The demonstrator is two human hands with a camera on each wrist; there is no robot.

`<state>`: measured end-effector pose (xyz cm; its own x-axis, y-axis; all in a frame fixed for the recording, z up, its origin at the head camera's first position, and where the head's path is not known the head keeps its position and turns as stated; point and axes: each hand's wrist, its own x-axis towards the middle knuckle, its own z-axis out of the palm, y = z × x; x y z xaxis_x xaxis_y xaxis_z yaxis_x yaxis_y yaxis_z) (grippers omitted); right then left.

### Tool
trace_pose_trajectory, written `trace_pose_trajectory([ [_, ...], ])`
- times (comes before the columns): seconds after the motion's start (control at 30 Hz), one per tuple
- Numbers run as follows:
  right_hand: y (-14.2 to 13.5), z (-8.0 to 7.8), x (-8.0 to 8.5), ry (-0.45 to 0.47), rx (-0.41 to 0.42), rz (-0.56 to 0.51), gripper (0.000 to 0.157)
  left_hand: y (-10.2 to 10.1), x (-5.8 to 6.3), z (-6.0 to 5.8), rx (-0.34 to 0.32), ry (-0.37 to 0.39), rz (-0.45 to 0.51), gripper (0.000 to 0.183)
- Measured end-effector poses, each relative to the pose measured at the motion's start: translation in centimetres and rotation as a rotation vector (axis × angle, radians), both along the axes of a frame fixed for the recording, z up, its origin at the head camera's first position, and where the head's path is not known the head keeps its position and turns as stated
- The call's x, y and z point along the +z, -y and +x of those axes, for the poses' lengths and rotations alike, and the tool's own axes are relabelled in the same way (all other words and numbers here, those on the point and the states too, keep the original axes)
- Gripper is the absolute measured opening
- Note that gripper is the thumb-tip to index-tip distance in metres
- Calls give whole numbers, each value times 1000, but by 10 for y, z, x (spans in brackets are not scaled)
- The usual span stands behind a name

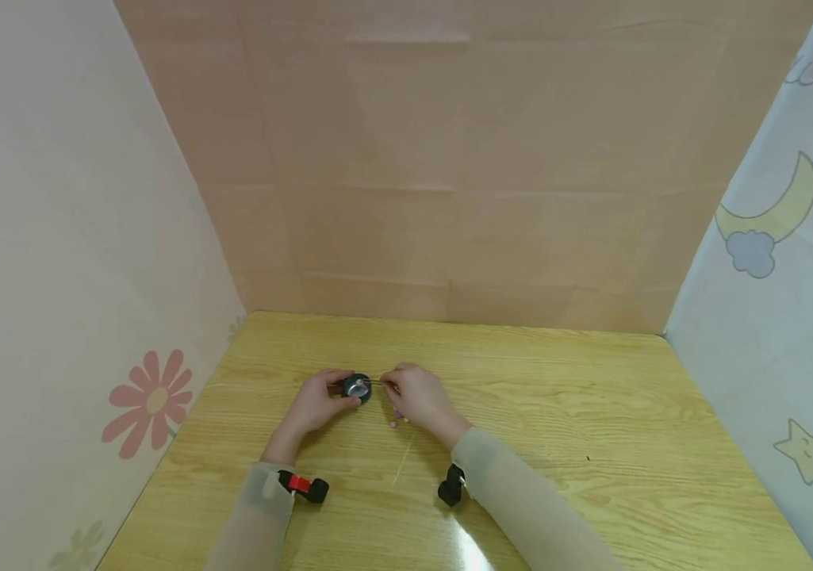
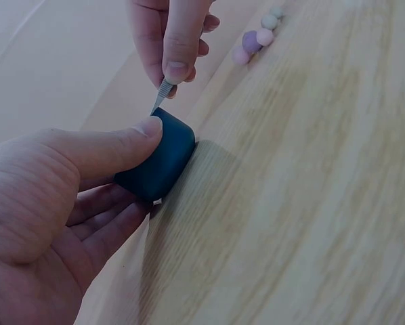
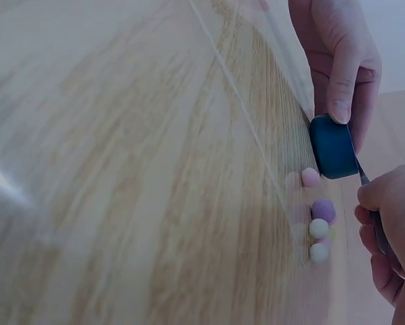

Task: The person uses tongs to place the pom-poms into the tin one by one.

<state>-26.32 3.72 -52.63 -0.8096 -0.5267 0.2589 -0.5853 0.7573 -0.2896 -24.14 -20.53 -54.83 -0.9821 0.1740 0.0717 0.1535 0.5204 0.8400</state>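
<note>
A small dark teal cup (image 2: 168, 159) with a shiny inside stands on the table. My left hand (image 1: 315, 403) holds it by the sides, thumb on the near wall and fingers around the far one. My right hand (image 1: 420, 395) pinches metal tweezers (image 3: 378, 230), whose tips reach over the rim into the cup. In the head view a tiny pinkish spot shows at the tips; I cannot tell whether they grip it. Beside the cup, near my right hand, lie several small balls, among them a purple ball (image 3: 323, 211), a pink ball (image 3: 310, 177) and a pale ball (image 3: 318, 228).
The wood-grain table (image 1: 556, 492) runs up to a brown paper-covered back wall (image 1: 449, 159). White printed side walls (image 1: 35, 238) close it in at left and right. A tiny dark speck (image 1: 588, 457) lies on the right part of the table.
</note>
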Motion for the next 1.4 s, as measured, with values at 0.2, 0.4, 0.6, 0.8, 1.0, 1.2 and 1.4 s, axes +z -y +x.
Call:
trace_pose_trajectory([
  [0.2, 1, 0, -1, -19, 13, -8, 16, -1, 1, 0, 4, 8, -5, 56],
  [0.4, 1, 2, -2, -15, 4, -8, 16, 0, 0, 0, 13, 8, -9, 55],
  [0.6, 0, 3, -3, -1, 7, -17, 16, 0, 0, 0, 15, 4, -12, 55],
  [0.8, 0, 4, -4, 8, 10, -22, 17, 0, 0, 0, 14, -2, -21, 55],
  [1.0, 0, 4, -4, 29, 11, -35, 16, 0, 0, 0, 10, -2, -16, 55],
  [1.2, -1, 4, -3, 77, 2, -66, 17, 0, -1, -1, 14, 2, -17, 55],
  [1.4, -7, 7, 2, 144, -9, -164, 19, -1, -1, -1, 13, -1, -12, 55],
])
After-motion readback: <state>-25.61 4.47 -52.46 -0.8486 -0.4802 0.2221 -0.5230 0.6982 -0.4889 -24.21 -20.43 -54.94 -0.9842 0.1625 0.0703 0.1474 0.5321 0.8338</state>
